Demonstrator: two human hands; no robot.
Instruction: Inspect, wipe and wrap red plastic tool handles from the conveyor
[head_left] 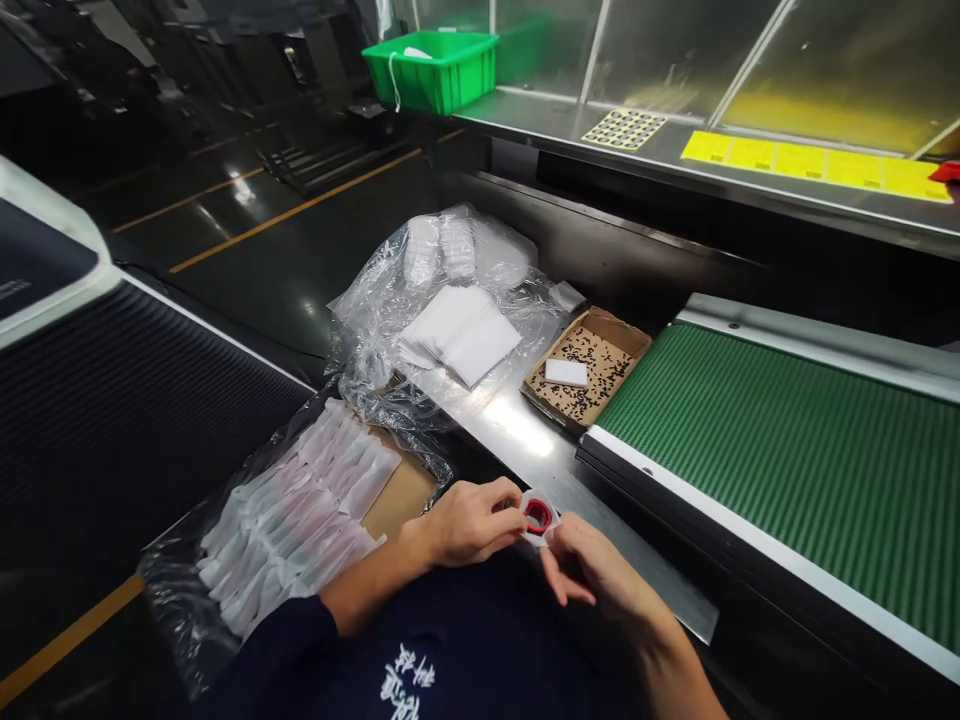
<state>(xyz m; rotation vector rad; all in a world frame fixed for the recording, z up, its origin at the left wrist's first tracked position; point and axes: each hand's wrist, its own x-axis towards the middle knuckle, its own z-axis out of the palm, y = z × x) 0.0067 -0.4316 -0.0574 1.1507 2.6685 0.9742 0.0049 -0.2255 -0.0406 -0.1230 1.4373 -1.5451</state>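
Close to my body, my left hand (476, 520) pinches the left side of a small white pouch (531, 497). A red ring-shaped part (538, 515) shows at the pouch's mouth; what kind of part it is I cannot make out. At the pouch's right edge, my right hand (596, 565) grips with thumb and forefinger, its other fingers hanging loose below. Left of my hands, rows of filled white pouches (300, 510), some with a pinkish tint, lie in a plastic-lined carton. A fanned stack of flat white pouches (461, 330) rests on clear plastic film (367, 300) ahead.
A shallow cardboard box (589, 365) with many tiny black pieces and a white block stands beyond my hands. To the right runs a green conveyor belt (795, 450); a dark belt (150, 430) is at left. A green bin (435, 75) and yellow sheets (810, 165) sit on the back shelf.
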